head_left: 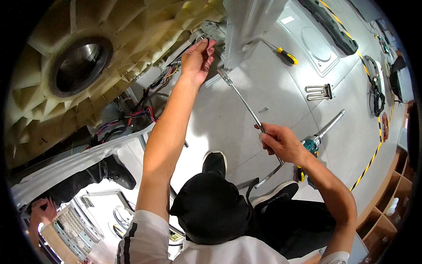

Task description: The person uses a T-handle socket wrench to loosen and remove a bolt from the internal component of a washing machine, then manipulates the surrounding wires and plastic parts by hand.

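Head view: bent metal wrench (pixel 245 104) through snug right grip (pixel 281 141), tip near left grip (pixel 198 60), its hold unclear.

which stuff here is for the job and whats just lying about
Likely for the job:
- bent metal tool, held in the right hand
- ribbed cream tub, beside the left hand

Seemingly just lying about:
- yellow-and-black screwdriver
- teal power tool
- looped metal part
- small screw

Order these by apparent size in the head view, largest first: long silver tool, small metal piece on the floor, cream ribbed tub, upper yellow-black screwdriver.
1. Cream ribbed tub
2. Long silver tool
3. Upper yellow-black screwdriver
4. Small metal piece
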`<state>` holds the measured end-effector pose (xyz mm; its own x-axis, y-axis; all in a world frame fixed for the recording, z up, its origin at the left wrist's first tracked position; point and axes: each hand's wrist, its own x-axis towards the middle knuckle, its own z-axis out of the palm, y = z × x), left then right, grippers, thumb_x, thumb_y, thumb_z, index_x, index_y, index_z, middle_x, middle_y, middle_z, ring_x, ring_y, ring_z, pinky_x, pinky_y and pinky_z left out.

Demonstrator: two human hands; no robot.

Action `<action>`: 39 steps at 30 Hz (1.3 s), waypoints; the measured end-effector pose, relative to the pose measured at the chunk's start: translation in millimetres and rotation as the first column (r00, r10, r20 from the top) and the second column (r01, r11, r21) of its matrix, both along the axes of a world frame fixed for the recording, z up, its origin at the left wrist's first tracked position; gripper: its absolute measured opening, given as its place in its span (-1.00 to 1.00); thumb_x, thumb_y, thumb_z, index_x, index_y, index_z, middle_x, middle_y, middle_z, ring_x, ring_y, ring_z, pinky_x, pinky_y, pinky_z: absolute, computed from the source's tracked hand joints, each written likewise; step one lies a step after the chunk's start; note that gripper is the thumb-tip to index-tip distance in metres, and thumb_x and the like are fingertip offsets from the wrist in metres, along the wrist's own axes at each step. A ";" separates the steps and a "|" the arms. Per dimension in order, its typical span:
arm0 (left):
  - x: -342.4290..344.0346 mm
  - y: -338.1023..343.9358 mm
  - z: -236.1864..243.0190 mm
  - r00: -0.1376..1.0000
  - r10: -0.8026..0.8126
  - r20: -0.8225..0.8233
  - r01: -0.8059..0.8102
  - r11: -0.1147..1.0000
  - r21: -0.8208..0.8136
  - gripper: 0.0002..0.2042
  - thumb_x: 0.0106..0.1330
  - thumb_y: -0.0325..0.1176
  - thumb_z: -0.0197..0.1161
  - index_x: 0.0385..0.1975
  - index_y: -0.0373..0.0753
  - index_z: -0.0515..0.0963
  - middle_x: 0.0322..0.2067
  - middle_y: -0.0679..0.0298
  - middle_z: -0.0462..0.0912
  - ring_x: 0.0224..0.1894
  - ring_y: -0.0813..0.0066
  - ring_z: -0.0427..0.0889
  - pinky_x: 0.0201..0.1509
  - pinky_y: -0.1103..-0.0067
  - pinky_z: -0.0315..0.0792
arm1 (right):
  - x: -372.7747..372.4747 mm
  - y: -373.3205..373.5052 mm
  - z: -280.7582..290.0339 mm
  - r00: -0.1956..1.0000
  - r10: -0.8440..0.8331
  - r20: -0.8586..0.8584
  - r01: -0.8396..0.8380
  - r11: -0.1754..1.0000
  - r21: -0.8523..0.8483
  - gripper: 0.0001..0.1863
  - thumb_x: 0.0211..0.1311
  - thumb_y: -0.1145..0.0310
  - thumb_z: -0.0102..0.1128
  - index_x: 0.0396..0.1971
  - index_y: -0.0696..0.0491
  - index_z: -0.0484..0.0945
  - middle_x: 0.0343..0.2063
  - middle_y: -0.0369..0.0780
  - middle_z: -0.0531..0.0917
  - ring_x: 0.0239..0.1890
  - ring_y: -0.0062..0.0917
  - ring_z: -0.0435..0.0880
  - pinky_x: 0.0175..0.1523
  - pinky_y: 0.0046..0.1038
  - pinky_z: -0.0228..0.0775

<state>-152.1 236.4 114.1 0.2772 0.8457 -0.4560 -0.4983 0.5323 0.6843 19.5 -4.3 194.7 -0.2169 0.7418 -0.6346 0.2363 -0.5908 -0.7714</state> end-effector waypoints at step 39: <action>-10.2 11.8 -6.5 0.974 -0.125 0.189 0.133 0.991 -0.027 -0.85 0.26 -0.38 0.02 -0.26 -0.30 0.39 -0.22 0.13 0.55 -0.14 0.35 0.52 -0.03 0.39 0.39 | -37.6 7.0 -53.3 0.933 -0.344 0.104 0.301 0.907 0.295 -0.66 0.17 0.31 0.01 -0.11 0.18 0.43 -0.70 -0.22 0.47 -0.61 -0.62 0.47 -0.43 -0.53 0.30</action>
